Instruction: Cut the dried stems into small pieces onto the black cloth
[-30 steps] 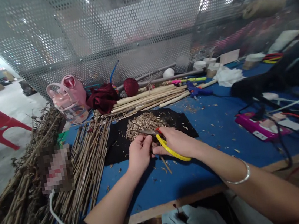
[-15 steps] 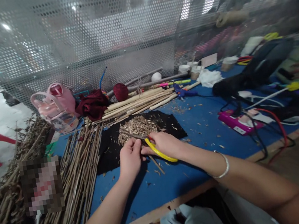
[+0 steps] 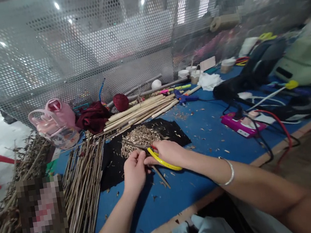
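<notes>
Scissors [image 3: 164, 163] sit gripped in right fingers [image 3: 150, 160], beside left fingers [image 3: 141, 159] pinched closed, contents unclear.

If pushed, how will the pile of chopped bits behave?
The pile of chopped bits would likely spread, being loose and unwalled. Strays on the black cloth and blue tabletop suggest easy scattering. Small and dry-looking, the bits are probably light.

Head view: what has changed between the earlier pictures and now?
The camera swung right, so things on the table sit further left in view. The right hand still holds the scissors, the left hand stays beside it, near the chips; nothing was visibly taken up or released. The dark sticks stayed put.
</notes>
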The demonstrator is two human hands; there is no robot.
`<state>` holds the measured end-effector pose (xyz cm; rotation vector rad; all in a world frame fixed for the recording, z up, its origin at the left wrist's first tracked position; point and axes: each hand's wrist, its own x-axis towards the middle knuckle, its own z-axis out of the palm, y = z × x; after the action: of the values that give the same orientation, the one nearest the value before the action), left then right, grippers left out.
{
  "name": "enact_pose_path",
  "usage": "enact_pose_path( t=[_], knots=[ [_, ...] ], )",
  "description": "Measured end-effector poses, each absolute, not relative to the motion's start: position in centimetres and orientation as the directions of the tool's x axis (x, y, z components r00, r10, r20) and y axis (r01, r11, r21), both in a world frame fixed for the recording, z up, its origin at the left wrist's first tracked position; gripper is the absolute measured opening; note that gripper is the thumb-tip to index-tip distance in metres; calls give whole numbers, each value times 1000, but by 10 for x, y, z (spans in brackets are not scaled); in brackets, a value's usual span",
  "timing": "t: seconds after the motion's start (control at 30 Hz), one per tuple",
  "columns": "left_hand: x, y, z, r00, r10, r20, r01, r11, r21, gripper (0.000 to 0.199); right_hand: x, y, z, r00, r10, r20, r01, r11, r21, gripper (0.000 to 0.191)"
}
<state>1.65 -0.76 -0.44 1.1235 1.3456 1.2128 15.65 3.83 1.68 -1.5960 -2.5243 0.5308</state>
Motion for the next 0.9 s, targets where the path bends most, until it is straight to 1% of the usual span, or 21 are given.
enact_pose_path(
  t=[0.1,0.23,0.37,0.53,0.7,0.9],
  knots=[
    [17,-7,-4,-86,992,-93,24,95,995,32,158,42,17,-438,891,-117,857,374,-354,65],
    [17,-6,-2,-132,984,-119,-51,113,992,36,162,45,19,-454,888,-75,854,409,-322,68],
    [15,-7,-1,-115,986,-123,-96,112,989,37,166,43,21,-511,858,-62,812,457,-364,75],
    [17,-10,3,-42,993,-114,-52,112,992,35,168,40,26,-556,829,-62,775,490,-399,75],
    [18,-10,5,-62,994,-85,-14,84,996,32,170,36,29,-564,826,-27,754,501,-424,80],
    [15,-8,-2,-43,998,-46,45,48,998,31,162,30,28,-510,860,-28,789,455,-412,73]
  ],
)
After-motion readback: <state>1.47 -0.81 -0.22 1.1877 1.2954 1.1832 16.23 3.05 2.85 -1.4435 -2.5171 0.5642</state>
